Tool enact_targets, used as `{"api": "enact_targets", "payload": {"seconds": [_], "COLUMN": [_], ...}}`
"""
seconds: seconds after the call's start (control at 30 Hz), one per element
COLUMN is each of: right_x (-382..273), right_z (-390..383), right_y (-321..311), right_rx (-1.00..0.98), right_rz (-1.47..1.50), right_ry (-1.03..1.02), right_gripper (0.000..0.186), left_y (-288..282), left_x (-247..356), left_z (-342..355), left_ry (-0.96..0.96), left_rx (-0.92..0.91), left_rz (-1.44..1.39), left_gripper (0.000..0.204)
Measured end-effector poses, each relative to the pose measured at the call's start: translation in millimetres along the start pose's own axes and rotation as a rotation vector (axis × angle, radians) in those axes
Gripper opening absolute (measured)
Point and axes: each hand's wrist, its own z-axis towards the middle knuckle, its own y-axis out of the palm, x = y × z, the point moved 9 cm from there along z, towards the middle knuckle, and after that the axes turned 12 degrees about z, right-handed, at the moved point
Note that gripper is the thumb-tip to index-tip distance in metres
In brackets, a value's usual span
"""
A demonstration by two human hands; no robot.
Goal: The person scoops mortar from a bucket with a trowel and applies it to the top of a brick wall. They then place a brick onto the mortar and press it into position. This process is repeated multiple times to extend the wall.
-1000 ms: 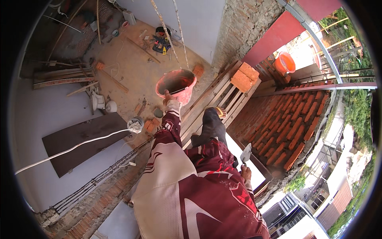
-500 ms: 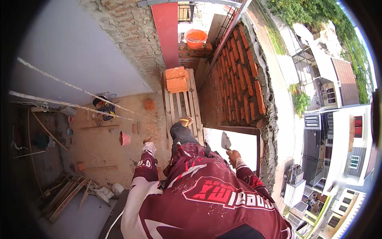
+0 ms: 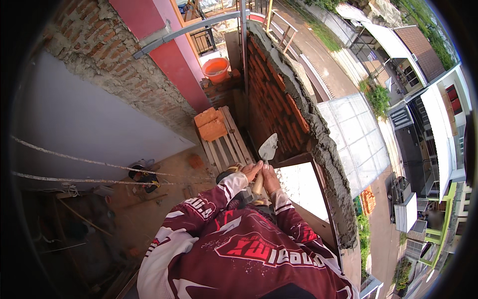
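Observation:
A pointed trowel (image 3: 269,148) with mortar-smeared metal blade is held out in front of my body, its pale handle running back between my two hands. My left hand (image 3: 251,172) has its fingers closed at the neck of the trowel. Against the other side, my right hand (image 3: 270,179) is closed on it too, fingertips near the blade. The hands nearly touch, and their undersides are hidden. Just beyond them is a brick wall (image 3: 274,89) topped with rough grey mortar (image 3: 326,144).
Orange bricks (image 3: 210,124) sit on a wooden plank platform (image 3: 230,137). An orange bucket (image 3: 215,70) stands farther off. Two ropes (image 3: 99,177) stretch across the left. A bright opening (image 3: 304,189) lies under the wall. A person (image 3: 143,174) is on the floor below, far left.
My left hand has come up from my side to the trowel. My right hand has carried the trowel inward and to the left. The view has turned, showing more of the wall top.

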Motion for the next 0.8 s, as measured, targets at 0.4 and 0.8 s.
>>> {"api": "enact_targets", "payload": {"seconds": [0.4,0.8], "right_x": [32.5,127.7], "right_z": [102.2,355.6], "right_y": [47.3,249.9], "right_rx": [-0.229,-0.887], "right_rz": [-0.270,-1.230], "right_ry": [0.099,-0.019], "right_gripper": [0.049,0.071], "left_y": [-87.6,-169.5], "left_x": [-68.6,-258.6], "left_z": [-3.4,19.0], "left_ry": [-0.449,-0.831], "left_rx": [0.199,0.605], "left_rz": [-0.741,-1.067], "left_gripper": [0.033,0.032]}}
